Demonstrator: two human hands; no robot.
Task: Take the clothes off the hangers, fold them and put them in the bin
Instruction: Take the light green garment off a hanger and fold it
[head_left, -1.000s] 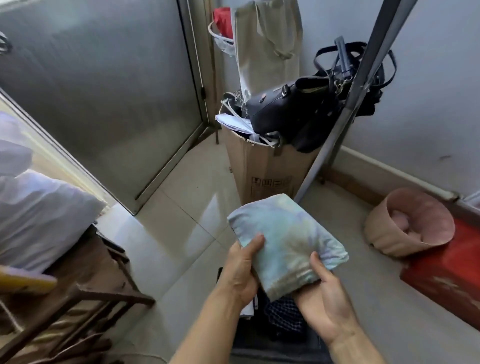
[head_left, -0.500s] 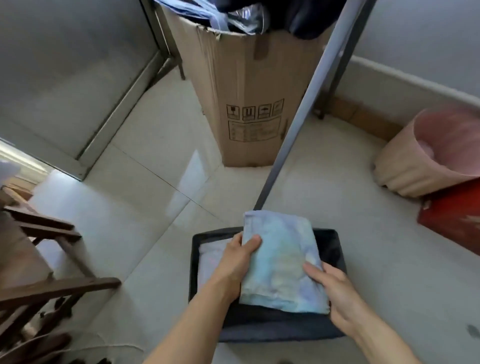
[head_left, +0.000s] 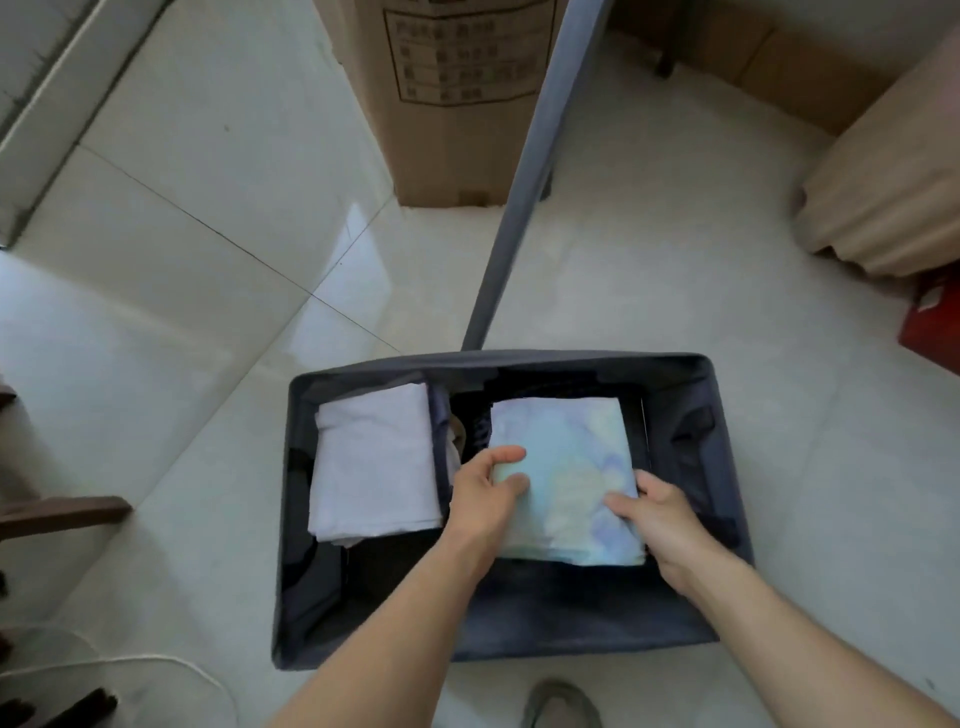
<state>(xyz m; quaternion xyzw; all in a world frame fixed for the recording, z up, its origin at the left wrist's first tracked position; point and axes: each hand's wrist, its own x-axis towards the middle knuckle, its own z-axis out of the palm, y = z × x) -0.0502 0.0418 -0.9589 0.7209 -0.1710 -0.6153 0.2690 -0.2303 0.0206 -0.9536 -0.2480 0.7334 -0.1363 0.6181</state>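
Cardboard box (head_left: 447, 104) and pole (head_left: 519, 197) stand behind the bin (head_left: 545, 613); a white garment (head_left: 374, 467) lies inside. Left hand (head_left: 483, 499) and right hand (head_left: 665, 519) pinch the pastel garment (head_left: 566, 452) by its side edges.

Pastel tie-dye garment (head_left: 566, 457), dk grey bin (head_left: 519, 359).

Two folded garments side by side in bin (head_left: 571, 631); cardboard box (head_left: 447, 104) behind bin; pole (head_left: 524, 176) between.

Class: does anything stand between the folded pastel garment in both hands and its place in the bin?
Nothing visible: the pastel garment is already inside the bin, over dark clothes, beside the white folded garment.
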